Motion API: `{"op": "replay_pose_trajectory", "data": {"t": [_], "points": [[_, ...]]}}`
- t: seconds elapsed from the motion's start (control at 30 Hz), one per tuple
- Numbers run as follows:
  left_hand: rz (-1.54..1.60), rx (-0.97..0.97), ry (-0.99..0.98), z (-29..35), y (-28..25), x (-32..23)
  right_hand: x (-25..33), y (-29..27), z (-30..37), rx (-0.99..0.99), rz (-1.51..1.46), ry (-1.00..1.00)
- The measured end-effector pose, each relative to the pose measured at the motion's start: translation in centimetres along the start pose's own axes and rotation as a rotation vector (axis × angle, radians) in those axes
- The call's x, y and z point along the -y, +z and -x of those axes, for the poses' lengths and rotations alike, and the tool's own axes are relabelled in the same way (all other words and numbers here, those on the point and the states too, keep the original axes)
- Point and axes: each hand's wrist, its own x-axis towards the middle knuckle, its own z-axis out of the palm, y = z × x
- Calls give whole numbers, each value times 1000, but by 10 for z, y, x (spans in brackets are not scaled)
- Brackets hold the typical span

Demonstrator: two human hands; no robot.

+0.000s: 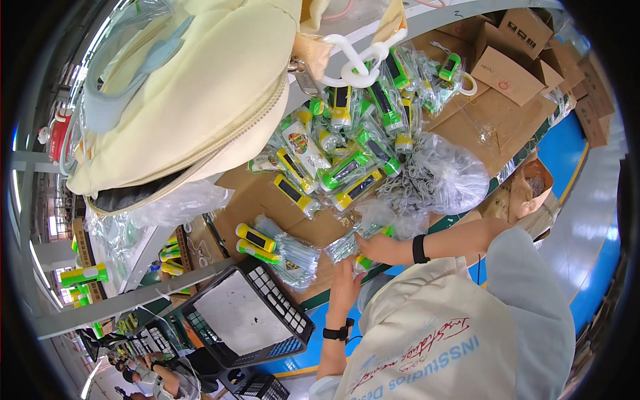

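Note:
Both of my hands meet at the near edge of the cardboard-covered table, over a green-and-yellow flashlight (363,262) and crinkled clear plastic. My left hand (343,283) has its fingers closed around the near end of the flashlight. From the right, my right hand (378,247) reaches in with bent fingers pressed on the clear plastic bag (343,247); its fingertips are partly hidden. Just left of them lies a stack of flat clear bags (293,257), with two yellow-and-green flashlights (256,245) beside it.
Beyond my hands is a heap of bagged flashlights (347,170). A clear bag of grey cords (447,177) sits to its right. Open cardboard boxes (510,67) stand at the far right. A black crate (303,323) is at the left, and a cream zippered bag (220,87) hangs close overhead.

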Motion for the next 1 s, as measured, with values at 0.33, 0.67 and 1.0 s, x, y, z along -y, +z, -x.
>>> {"op": "replay_pose_trajectory", "data": {"t": [0.33,0.67,1.0], "points": [[47,-272,-11,8,24,69,-143,-41,48,77,-77,183],[851,-323,-562,36,89,163,-113,-74,21,-294,-416,241],[355,-508,-250,9,51,85,-48,-78,-30,-53,-672,-34]]}}
